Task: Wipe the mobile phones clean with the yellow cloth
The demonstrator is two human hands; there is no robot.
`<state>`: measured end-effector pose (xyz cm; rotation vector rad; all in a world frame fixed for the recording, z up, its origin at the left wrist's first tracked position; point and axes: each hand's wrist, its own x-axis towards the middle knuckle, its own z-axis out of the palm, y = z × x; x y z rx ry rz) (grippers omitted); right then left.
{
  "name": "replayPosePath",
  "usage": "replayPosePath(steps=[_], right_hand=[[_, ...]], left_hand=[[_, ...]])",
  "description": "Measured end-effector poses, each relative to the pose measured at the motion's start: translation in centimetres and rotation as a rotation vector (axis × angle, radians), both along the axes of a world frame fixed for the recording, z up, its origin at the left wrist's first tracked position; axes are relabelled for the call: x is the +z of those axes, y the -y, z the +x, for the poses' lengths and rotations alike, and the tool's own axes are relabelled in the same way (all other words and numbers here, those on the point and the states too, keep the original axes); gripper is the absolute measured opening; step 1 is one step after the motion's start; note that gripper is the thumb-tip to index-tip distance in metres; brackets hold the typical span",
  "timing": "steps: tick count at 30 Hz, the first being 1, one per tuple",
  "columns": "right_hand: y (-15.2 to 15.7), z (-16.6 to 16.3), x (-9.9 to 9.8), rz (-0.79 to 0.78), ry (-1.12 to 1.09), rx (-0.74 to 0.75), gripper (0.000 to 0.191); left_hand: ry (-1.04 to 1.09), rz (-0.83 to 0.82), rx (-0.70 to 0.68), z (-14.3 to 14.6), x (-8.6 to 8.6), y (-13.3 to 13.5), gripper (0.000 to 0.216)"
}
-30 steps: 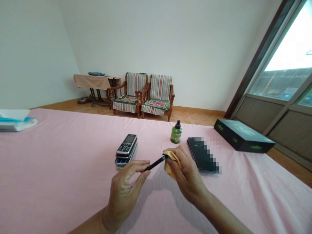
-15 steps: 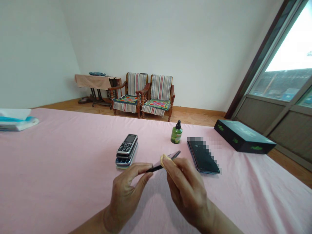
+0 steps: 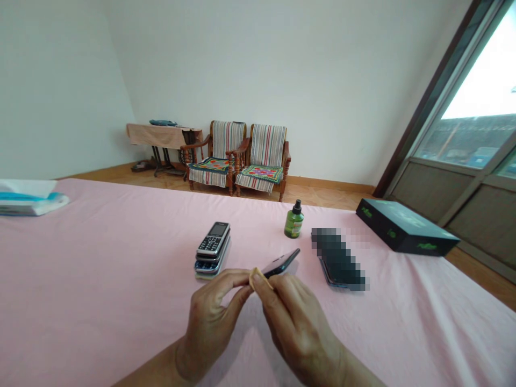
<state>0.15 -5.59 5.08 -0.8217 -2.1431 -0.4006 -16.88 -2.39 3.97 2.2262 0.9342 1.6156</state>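
A thin dark phone is held tilted above the pink sheet, its far end pointing up and right. My left hand pinches its near end between thumb and fingers. My right hand is closed on a small yellowish cloth, pressed to the phone close to my left fingertips. To the left behind my left hand lies a stack of keypad phones. Right of my right hand is a pile of flat dark phones, partly blurred out. A green spray bottle with a black top stands beyond the held phone.
A black box with green lettering lies at the right edge of the pink sheet. At the far left is a white and blue packet. Two wooden chairs and a cloth-covered table stand by the wall.
My right hand has slid the cloth left and nearer along the phone, up to my left fingertips. The phone has rolled slightly, showing more of its edge. My left hand keeps its grip.
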Motion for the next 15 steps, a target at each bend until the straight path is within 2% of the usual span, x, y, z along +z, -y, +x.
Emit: replayPosePath(steps=[5,11,15], right_hand=[[-0.22,1.00,-0.41,-0.014,-0.055,-0.069,0.049],[0.17,0.11,-0.12,0.030,0.015,0.025,0.040],[-0.33,0.81,-0.04,-0.068,-0.172,-0.045,0.041]], left_hand=[[0.001,0.016,0.023,0.03,-0.05,-0.14,0.008],[-0.039,0.058,-0.004,-0.02,0.15,0.11,0.010],[-0.072,0.101,0.026,-0.15,0.28,0.07,0.011]])
